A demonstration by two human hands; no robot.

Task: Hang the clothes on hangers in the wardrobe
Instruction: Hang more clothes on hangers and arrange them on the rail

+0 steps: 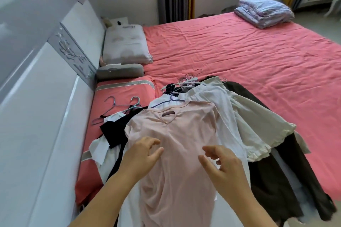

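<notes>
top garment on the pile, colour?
Pale pink top, plain, clearest in the head view.

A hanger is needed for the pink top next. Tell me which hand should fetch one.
Left, probably. The two loose hangers lie on the pink pillow, on the same side as the left hand. The right hand hovers over the pink top, farther off, and could hold it.

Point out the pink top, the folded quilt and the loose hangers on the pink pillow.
pink top [177,134]: head view, middle of its chest.
folded quilt [263,12]: head view, centre of its top layer.
loose hangers [118,106]: head view, wire bar between the two hooks.
</notes>
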